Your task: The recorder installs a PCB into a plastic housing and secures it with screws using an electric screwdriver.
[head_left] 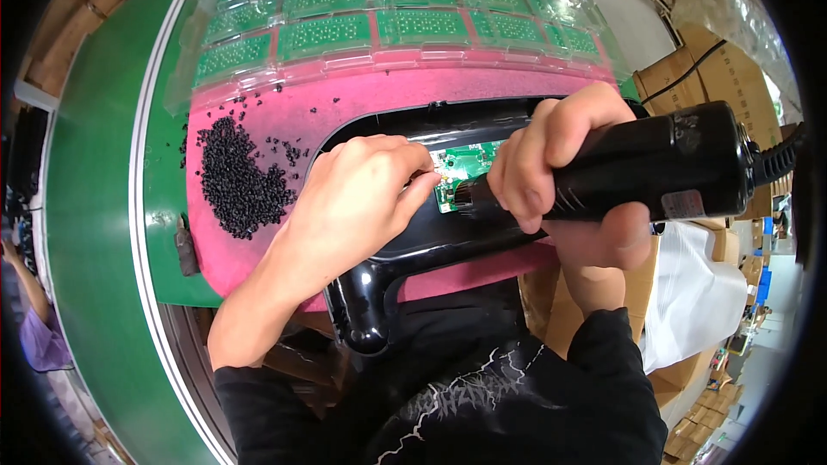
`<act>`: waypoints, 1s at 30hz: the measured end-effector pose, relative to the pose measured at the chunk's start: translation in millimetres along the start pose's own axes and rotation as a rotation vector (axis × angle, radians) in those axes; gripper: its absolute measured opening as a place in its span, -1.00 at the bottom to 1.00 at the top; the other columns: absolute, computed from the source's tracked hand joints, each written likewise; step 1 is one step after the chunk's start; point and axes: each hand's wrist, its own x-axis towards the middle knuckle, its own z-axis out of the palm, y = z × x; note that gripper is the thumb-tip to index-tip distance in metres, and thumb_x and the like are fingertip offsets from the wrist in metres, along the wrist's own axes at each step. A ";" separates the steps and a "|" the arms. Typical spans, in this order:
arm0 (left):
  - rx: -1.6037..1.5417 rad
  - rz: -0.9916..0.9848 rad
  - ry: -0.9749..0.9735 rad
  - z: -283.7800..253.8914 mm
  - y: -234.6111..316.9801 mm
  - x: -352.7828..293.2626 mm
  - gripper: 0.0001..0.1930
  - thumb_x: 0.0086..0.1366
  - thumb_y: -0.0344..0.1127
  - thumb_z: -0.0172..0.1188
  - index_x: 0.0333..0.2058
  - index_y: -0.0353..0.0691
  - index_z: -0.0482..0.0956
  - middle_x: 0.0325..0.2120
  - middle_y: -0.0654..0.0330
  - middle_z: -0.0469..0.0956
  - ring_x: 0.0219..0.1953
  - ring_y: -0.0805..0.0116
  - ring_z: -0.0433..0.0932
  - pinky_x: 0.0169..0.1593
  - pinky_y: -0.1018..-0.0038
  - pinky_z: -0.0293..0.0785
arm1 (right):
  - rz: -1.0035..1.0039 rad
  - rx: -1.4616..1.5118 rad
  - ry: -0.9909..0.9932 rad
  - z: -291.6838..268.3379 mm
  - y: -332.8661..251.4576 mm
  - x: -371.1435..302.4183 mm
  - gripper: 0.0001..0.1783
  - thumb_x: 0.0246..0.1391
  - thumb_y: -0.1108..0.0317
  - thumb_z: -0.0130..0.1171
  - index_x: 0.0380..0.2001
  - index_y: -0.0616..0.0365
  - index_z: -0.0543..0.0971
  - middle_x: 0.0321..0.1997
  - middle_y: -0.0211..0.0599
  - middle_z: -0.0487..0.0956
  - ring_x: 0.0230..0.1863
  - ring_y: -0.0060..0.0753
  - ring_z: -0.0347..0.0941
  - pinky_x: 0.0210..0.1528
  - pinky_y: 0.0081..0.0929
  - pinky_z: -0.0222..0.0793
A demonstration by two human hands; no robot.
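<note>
My right hand (564, 159) is wrapped round a thick black electric screwdriver (663, 155), held nearly level. Its cord leaves at the right, and its tip reaches down to a green circuit board (469, 161). The board lies inside a glossy black plastic housing (422, 237) with a short stub handle at the lower left. Over the housing's left part, my left hand (366, 185) has its thumb and forefinger drawn together at the board's left edge. Whatever those fingertips hold, if anything, is too small to make out. The screwdriver's very tip is hard to see.
A pile of small black screws (241, 181) lies left on the pink mat (370, 82), with strays around it. Clear plastic trays of green circuit boards (327, 34) stand behind. A small dark tool (185, 248) lies by the mat's left edge. Cardboard boxes (724, 86) stand at right.
</note>
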 end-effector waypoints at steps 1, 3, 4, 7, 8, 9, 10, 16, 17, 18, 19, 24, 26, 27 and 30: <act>-0.007 0.010 -0.002 0.1 1.4 2.7 -0.86 0.20 -0.41 0.26 -0.35 -0.40 0.61 -0.43 -0.03 0.60 -0.35 -0.06 0.60 -0.24 0.21 0.51 | 0.037 0.002 -0.120 -5.4 -2.1 2.3 -0.29 -0.04 -0.30 0.37 -0.26 0.13 0.37 -0.53 -0.40 0.41 -0.66 -0.58 0.30 -0.57 -0.56 0.23; -0.008 0.005 -0.028 -1.3 -0.1 1.2 -0.85 0.17 -0.37 0.29 -0.38 -0.36 0.63 -0.41 -0.01 0.61 -0.31 -0.06 0.60 -0.22 0.16 0.54 | 0.044 0.060 -0.401 -17.5 10.7 15.7 -0.27 -0.10 -0.27 0.44 -0.28 0.14 0.37 -0.53 -0.40 0.39 -0.65 -0.59 0.28 -0.58 -0.61 0.19; -0.008 0.009 -0.026 -1.7 0.5 1.8 -0.85 0.17 -0.37 0.29 -0.38 -0.36 0.63 -0.41 -0.01 0.61 -0.31 -0.06 0.60 -0.22 0.16 0.54 | -0.029 0.083 -0.430 -15.8 16.1 19.7 -0.29 -0.08 -0.25 0.43 -0.28 0.15 0.37 -0.54 -0.40 0.39 -0.64 -0.59 0.28 -0.59 -0.61 0.19; 0.006 0.027 -0.039 0.5 -0.8 1.7 -0.85 0.12 -0.38 0.33 -0.37 -0.35 0.64 -0.41 0.01 0.61 -0.30 -0.05 0.61 -0.20 0.15 0.53 | 0.046 0.092 -0.387 -11.3 10.8 20.7 -0.27 -0.08 -0.26 0.43 -0.26 0.16 0.37 -0.54 -0.40 0.39 -0.64 -0.57 0.29 -0.59 -0.60 0.20; 0.004 0.057 -0.024 2.5 -2.4 0.7 -0.85 0.11 -0.39 0.34 -0.37 -0.34 0.64 -0.41 0.02 0.62 -0.29 -0.05 0.61 -0.20 0.15 0.53 | 0.041 0.092 -0.391 -10.9 10.0 18.8 -0.27 -0.08 -0.26 0.43 -0.26 0.16 0.37 -0.54 -0.40 0.39 -0.64 -0.57 0.29 -0.59 -0.60 0.20; 0.003 0.087 -0.010 2.6 -2.7 0.3 -0.85 0.09 -0.39 0.35 -0.37 -0.32 0.64 -0.41 0.03 0.62 -0.28 -0.04 0.61 -0.20 0.15 0.53 | 0.028 0.106 -0.349 -12.1 9.6 16.8 -0.28 -0.06 -0.26 0.41 -0.24 0.17 0.37 -0.54 -0.40 0.39 -0.65 -0.57 0.30 -0.59 -0.60 0.21; 0.007 0.088 -0.008 1.8 -2.1 0.5 -0.85 0.09 -0.39 0.35 -0.37 -0.32 0.64 -0.41 0.03 0.62 -0.28 -0.04 0.61 -0.20 0.15 0.53 | 0.017 0.120 -0.305 -13.2 9.5 13.5 -0.28 -0.04 -0.25 0.40 -0.23 0.17 0.37 -0.54 -0.39 0.40 -0.65 -0.56 0.30 -0.60 -0.59 0.21; -0.070 0.093 -0.114 -0.6 3.1 4.3 -0.83 0.09 -0.38 0.39 -0.39 -0.34 0.63 -0.44 0.05 0.64 -0.32 0.04 0.63 -0.22 0.27 0.54 | -0.376 0.239 -0.255 -26.9 1.7 3.5 -0.36 0.03 -0.25 0.30 -0.22 0.08 0.37 -0.57 -0.48 0.42 -0.74 -0.60 0.34 -0.63 -0.54 0.29; -0.066 0.093 -0.118 0.5 2.4 4.5 -0.83 0.09 -0.38 0.39 -0.39 -0.34 0.63 -0.44 0.05 0.64 -0.32 0.04 0.63 -0.22 0.27 0.54 | -0.404 0.241 -0.238 -27.2 -1.2 2.9 -0.37 0.03 -0.26 0.30 -0.22 0.08 0.37 -0.57 -0.48 0.42 -0.74 -0.61 0.34 -0.63 -0.55 0.30; -0.095 0.138 -0.092 2.9 0.5 4.6 -0.83 0.09 -0.39 0.39 -0.39 -0.36 0.63 -0.44 0.05 0.64 -0.33 0.04 0.63 -0.22 0.28 0.54 | -0.432 0.242 -0.221 -27.0 -4.1 2.2 -0.37 0.03 -0.26 0.29 -0.23 0.08 0.37 -0.58 -0.49 0.42 -0.74 -0.62 0.34 -0.63 -0.56 0.30; -0.123 0.184 -0.065 4.4 -1.0 5.1 -0.83 0.09 -0.39 0.40 -0.40 -0.37 0.64 -0.45 0.05 0.65 -0.34 0.04 0.63 -0.22 0.28 0.55 | -0.436 0.245 -0.218 -26.8 -3.9 2.1 -0.37 0.03 -0.26 0.29 -0.23 0.08 0.37 -0.58 -0.49 0.42 -0.74 -0.62 0.34 -0.63 -0.56 0.30; -0.193 0.235 -0.069 4.7 -0.1 7.2 -0.82 0.08 -0.39 0.40 -0.41 -0.38 0.62 -0.46 0.05 0.64 -0.36 0.06 0.63 -0.22 0.30 0.54 | -0.431 0.269 -0.150 -27.9 -2.6 -2.4 -0.37 0.03 -0.28 0.26 -0.25 0.07 0.35 -0.60 -0.50 0.41 -0.78 -0.63 0.31 -0.66 -0.57 0.29; -0.211 0.242 -0.090 4.1 0.6 8.4 -0.81 0.08 -0.39 0.41 -0.42 -0.39 0.61 -0.47 0.05 0.64 -0.36 0.06 0.62 -0.22 0.31 0.53 | -0.431 0.288 -0.144 -29.1 -2.8 -5.1 -0.37 0.03 -0.28 0.27 -0.26 0.06 0.35 -0.61 -0.50 0.40 -0.79 -0.63 0.31 -0.68 -0.58 0.29; -0.250 0.249 -0.106 4.0 1.0 8.7 -0.80 0.07 -0.39 0.42 -0.42 -0.38 0.60 -0.48 0.06 0.63 -0.37 0.06 0.62 -0.22 0.31 0.53 | -0.426 0.304 -0.141 -29.5 -2.9 -6.6 -0.38 0.03 -0.28 0.27 -0.27 0.06 0.35 -0.62 -0.51 0.40 -0.80 -0.64 0.30 -0.69 -0.58 0.29; -0.288 0.267 -0.154 5.9 0.8 8.3 -0.77 0.05 -0.37 0.44 -0.42 -0.38 0.59 -0.49 0.07 0.62 -0.37 0.05 0.61 -0.22 0.31 0.52 | -0.427 0.311 -0.154 -29.8 -4.6 -10.3 -0.39 0.03 -0.27 0.27 -0.28 0.05 0.35 -0.63 -0.52 0.39 -0.81 -0.64 0.29 -0.70 -0.59 0.30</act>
